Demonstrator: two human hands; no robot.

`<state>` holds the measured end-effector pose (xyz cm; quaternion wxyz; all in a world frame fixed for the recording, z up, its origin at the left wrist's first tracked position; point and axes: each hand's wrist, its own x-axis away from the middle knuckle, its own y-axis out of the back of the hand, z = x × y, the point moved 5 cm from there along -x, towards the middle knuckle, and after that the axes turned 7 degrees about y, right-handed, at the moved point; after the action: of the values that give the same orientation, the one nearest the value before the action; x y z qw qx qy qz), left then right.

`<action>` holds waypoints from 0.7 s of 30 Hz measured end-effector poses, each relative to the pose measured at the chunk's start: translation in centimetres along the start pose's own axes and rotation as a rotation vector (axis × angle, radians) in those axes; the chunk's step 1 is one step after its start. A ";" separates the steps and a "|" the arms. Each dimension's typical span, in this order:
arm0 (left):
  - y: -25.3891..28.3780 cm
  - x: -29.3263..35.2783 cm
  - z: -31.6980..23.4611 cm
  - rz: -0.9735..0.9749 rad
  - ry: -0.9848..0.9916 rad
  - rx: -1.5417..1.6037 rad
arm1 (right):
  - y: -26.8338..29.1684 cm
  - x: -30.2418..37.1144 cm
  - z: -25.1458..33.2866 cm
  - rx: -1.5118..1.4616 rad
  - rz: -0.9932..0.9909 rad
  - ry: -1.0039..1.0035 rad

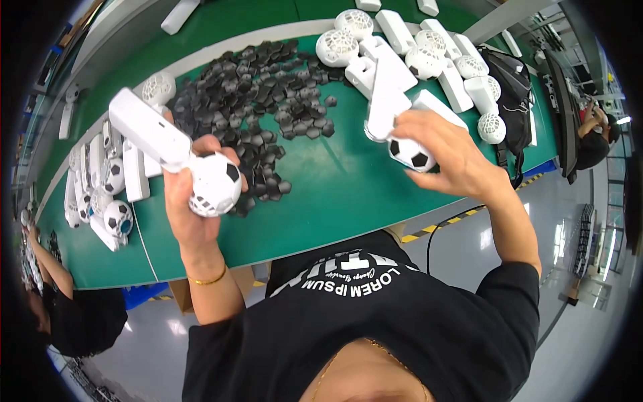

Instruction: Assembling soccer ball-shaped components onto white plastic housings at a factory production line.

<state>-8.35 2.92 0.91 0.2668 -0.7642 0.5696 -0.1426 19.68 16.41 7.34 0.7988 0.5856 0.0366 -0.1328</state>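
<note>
Nearest the camera, the wearer's black T-shirt (pixel 429 328) fills the lower middle of the frame, and both forearms reach from it over a green table (pixel 335 211). The left hand (pixel 193 228), with a bracelet (pixel 206 282) at its wrist, is left of centre and grasps a ball-headed unit (pixel 216 184) near where the ball meets its white casing (pixel 147 127). That casing's long axis slants from the ball toward the upper left of the frame, and the ball sits at its lower right end, black patches showing on its right side.

The right hand (pixel 452 151), right of centre, is closed around a second unit (pixel 410 155), fingers over the ball; its white casing runs upward and overlaps other white parts, so its far end is hard to separate.

The relation that matters is with the heap of black pieces (pixel 258 87) on the table: it spreads between the two units, toward the upper middle. The left hand is nearer, its ball just beside the heap's lower edge, while bare green separates the right hand from it.

More white units lie in the left cluster (pixel 137 174) and the upper-right cluster (pixel 455 87), beside a black bag (pixel 512 100).
</note>
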 end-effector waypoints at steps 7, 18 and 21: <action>-0.2 1.6 -0.2 0.026 -0.037 -0.014 | -0.9 5.1 1.0 0.135 0.003 -0.166; 1.6 2.6 -0.3 -0.110 -0.009 0.008 | -1.4 2.2 2.6 0.380 -0.070 -0.197; 2.0 3.3 -0.3 -0.142 -0.008 -0.021 | -2.0 -0.4 4.4 0.242 -0.267 -0.039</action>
<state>-9.08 -0.67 -0.26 0.2502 -0.8060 0.5143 -0.1525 18.37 11.74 6.97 0.6984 0.6646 0.0823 -0.2527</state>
